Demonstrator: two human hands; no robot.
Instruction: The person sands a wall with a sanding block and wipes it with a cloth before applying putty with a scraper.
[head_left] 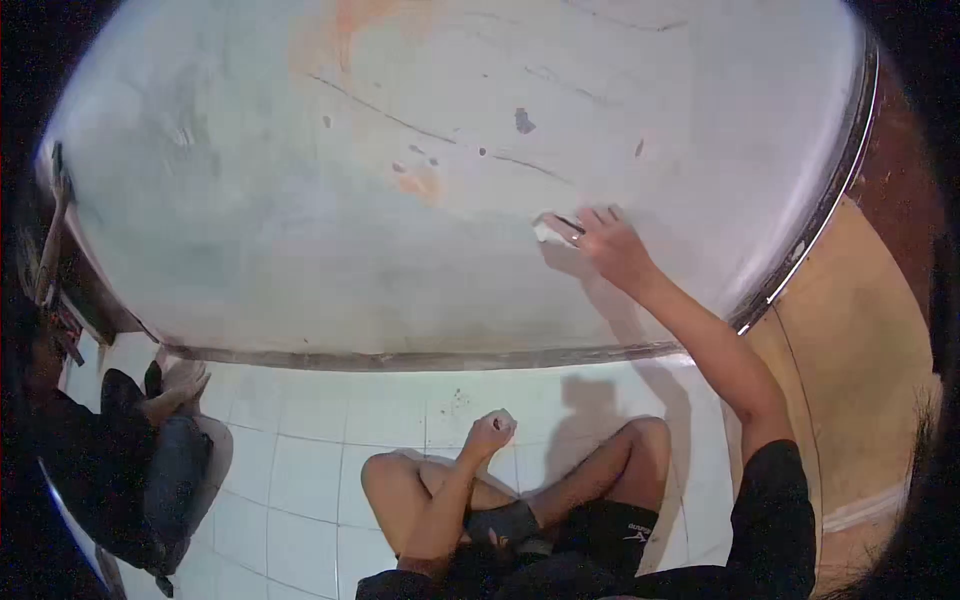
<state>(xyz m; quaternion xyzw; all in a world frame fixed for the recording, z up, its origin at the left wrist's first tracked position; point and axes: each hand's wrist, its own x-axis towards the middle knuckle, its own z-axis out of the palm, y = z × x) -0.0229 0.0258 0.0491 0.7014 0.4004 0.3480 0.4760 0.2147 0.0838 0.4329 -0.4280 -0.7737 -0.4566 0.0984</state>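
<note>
My right hand (612,246) is up against a large pale wall (480,290), its fingers pinching a small flat piece (555,229). That piece is white with a thin dark edge, rather like a scraper, and it rests at the wall's surface. Above it the wall carries dark scratches, several dark chips and orange-tinted patches (418,185). My left hand (488,435) is closed in a fist over my crossed legs. Something pale with a dark spot shows at its fingers, too small to make out.
A dark strip (420,361) runs along the wall's foot above white floor tiles (300,470), with small crumbs (458,402) on them. At the left sits another person in dark clothes, one hand (183,383) low by the wall. A tan panel (850,330) stands at the right.
</note>
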